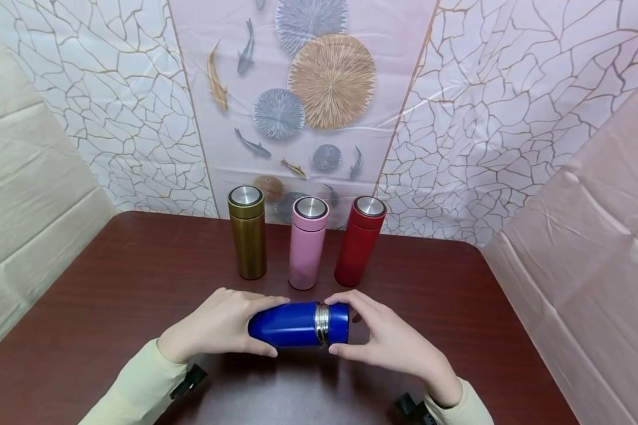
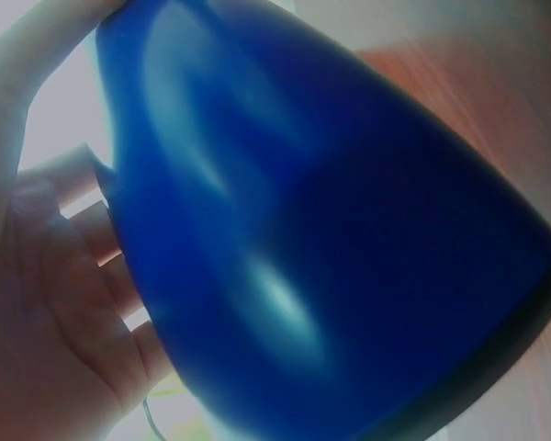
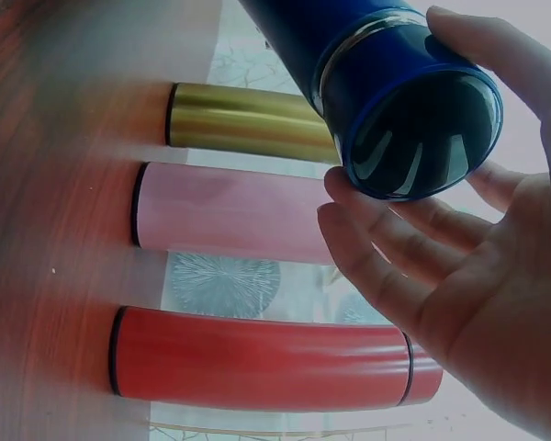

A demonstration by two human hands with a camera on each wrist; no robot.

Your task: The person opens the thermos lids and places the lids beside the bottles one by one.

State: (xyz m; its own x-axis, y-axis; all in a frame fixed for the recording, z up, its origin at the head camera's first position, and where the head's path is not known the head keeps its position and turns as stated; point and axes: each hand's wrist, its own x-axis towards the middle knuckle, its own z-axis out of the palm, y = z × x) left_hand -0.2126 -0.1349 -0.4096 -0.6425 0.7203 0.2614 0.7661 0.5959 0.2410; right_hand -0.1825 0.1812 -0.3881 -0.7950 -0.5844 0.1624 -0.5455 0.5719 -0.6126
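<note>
A blue thermos bottle [image 1: 287, 324] lies sideways over the near middle of the table, its base toward the left hand. The left hand [image 1: 220, 324] grips its body near the base, thumb on the near side and fingers on the far side. The right hand [image 1: 385, 333] holds the blue lid [image 1: 338, 323] between thumb and fingertips, the palm apart from the lid's end. A shiny silver band [image 1: 321, 323] shows between body and lid. In the right wrist view, the dark glossy lid end [image 3: 422, 138] faces the palm. The blue body [image 2: 285, 211] fills most of the left wrist view.
Behind the hands, a gold thermos [image 1: 248, 242], a pink thermos [image 1: 306, 251] and a red thermos [image 1: 357, 248] stand upright in a row on the dark brown table [image 1: 111, 283]. A patterned cloth backdrop [image 1: 329, 147] rises at the table's far edge.
</note>
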